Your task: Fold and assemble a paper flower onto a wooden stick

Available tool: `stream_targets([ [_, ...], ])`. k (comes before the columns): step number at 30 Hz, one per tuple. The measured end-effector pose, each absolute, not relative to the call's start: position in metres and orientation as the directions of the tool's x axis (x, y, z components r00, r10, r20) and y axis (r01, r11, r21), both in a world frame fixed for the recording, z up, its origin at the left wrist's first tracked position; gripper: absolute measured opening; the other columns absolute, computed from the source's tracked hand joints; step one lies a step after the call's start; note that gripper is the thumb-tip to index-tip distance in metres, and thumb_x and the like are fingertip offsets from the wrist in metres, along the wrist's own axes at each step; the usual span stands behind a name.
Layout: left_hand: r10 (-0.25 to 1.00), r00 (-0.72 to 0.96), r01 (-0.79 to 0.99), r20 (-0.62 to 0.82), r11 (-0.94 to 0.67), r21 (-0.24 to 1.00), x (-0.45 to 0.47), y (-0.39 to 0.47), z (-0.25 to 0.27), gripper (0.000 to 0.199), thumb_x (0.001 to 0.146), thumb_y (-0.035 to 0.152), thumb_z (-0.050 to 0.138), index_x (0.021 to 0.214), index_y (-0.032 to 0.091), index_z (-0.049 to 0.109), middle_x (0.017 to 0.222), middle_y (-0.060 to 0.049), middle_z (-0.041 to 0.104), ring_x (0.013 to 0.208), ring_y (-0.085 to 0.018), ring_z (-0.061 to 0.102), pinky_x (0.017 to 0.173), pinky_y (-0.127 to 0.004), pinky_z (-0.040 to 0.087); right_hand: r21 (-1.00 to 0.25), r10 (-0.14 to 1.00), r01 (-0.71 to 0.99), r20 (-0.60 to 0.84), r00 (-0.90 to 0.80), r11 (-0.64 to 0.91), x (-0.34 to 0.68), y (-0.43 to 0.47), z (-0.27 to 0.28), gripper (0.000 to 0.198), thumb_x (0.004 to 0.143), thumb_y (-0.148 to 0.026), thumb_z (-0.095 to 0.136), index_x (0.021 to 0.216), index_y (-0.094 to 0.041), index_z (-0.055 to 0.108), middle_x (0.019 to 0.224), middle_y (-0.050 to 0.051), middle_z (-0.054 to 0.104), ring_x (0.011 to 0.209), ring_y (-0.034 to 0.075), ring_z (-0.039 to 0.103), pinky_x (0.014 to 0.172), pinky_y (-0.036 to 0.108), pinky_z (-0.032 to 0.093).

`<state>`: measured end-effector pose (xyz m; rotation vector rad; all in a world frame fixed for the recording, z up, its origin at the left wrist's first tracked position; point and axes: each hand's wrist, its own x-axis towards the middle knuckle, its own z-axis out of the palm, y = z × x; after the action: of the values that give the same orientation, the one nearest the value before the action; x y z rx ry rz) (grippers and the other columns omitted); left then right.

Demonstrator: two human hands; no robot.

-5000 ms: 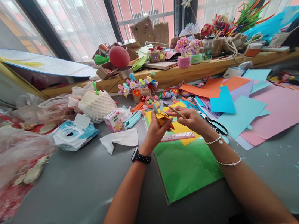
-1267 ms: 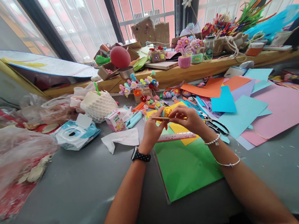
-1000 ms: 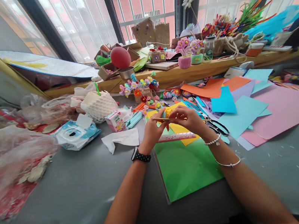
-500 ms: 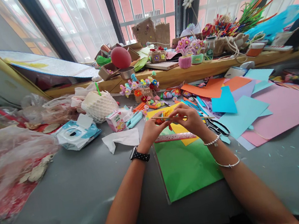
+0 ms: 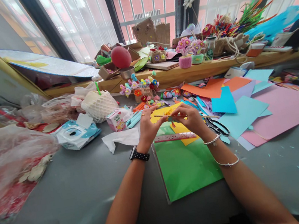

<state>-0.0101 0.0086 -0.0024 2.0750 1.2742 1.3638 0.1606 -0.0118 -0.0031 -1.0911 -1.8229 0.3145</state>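
My right hand (image 5: 192,120) pinches a thin wooden stick (image 5: 208,117) that lies nearly level across the space between my hands. Beside my right fingertips is a small piece of folded or curled yellow and orange paper (image 5: 168,111), partly hidden by the fingers. My left hand (image 5: 147,127) is open, its fingers raised and apart from the thumb. That thumb reaches to the stick's left end; whether it touches cannot be made out. Under both hands lie yellow paper (image 5: 190,140), a pink-patterned ruler (image 5: 174,137) and a green sheet (image 5: 189,166).
Black-handled scissors (image 5: 218,126) lie right of my right hand, among coloured paper sheets (image 5: 285,109). To the left are a white tissue (image 5: 122,139), a small pink box (image 5: 116,121) and a wipes pack (image 5: 77,134). Small craft flowers (image 5: 140,87) stand behind.
My left fingers have spread and lifted away from the yellow-orange paper, which they were pinching. My right hand keeps hold of the stick, nearly in place.
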Motion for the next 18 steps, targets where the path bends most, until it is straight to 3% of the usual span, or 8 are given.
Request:
stream_targets([
  [2, 0.765, 0.167, 0.554, 0.622, -0.595, 0.583, -0.0104, 0.0067, 0.0005, 0.024, 0.071, 0.032, 0.061, 0.091, 0.017, 0.061, 0.094, -0.008, 0.059, 0.094, -0.019, 0.053, 0.083, -0.036, 0.043, -0.622, 0.794, 0.539, 0.585, -0.163, 0.568, 0.1601, -0.011, -0.005, 0.007, 0.076, -0.021, 0.055, 0.076, -0.022, 0.063, 0.078, 0.002, 0.055, 0.072, 0.013, 0.055, 0.063, 0.028, 0.049],
  [4, 0.749, 0.258, 0.569, 0.611, -0.629, 0.53, -0.01, 0.0056, 0.0005, 0.016, 0.073, 0.029, 0.059, 0.083, 0.018, 0.063, 0.085, -0.006, 0.061, 0.087, -0.018, 0.055, 0.082, -0.035, 0.042, -0.625, 0.795, 0.526, 0.577, -0.186, 0.577, 0.1595, -0.0106, -0.0063, 0.006, 0.076, -0.021, 0.056, 0.076, -0.021, 0.062, 0.079, 0.002, 0.056, 0.073, 0.013, 0.055, 0.064, 0.028, 0.049],
  [7, 0.766, 0.345, 0.561, 0.542, -0.631, 0.536, -0.0086, 0.0056, -0.0034, 0.013, 0.074, 0.026, 0.059, 0.082, 0.018, 0.063, 0.083, -0.005, 0.064, 0.083, -0.018, 0.057, 0.078, -0.034, 0.044, -0.611, 0.793, 0.535, 0.57, -0.214, 0.583, 0.159, -0.0103, -0.0073, 0.006, 0.076, -0.022, 0.056, 0.076, -0.021, 0.062, 0.079, 0.003, 0.057, 0.075, 0.014, 0.056, 0.065, 0.028, 0.049],
  [12, 0.778, 0.313, 0.517, 0.544, -0.621, 0.589, -0.0071, 0.0062, -0.0067, 0.021, 0.073, 0.026, 0.06, 0.091, 0.016, 0.058, 0.088, -0.006, 0.064, 0.079, -0.016, 0.06, 0.075, -0.032, 0.045, -0.573, 0.793, 0.59, 0.573, -0.208, 0.569, 0.158, -0.0099, -0.0078, 0.008, 0.077, -0.023, 0.055, 0.076, -0.02, 0.062, 0.08, 0.004, 0.058, 0.075, 0.015, 0.056, 0.066, 0.03, 0.047],
  [18, 0.785, 0.35, 0.556, 0.512, -0.614, 0.561, -0.0073, 0.0069, -0.0048, 0.014, 0.076, 0.028, 0.056, 0.076, 0.016, 0.062, 0.076, -0.005, 0.064, 0.075, -0.016, 0.058, 0.072, -0.03, 0.044, -0.541, 0.78, 0.605, 0.581, -0.233, 0.584, 0.1571, -0.0097, -0.0083, 0.007, 0.077, -0.019, 0.055, 0.077, -0.02, 0.062, 0.082, 0.004, 0.057, 0.077, 0.015, 0.056, 0.068, 0.03, 0.046],
])
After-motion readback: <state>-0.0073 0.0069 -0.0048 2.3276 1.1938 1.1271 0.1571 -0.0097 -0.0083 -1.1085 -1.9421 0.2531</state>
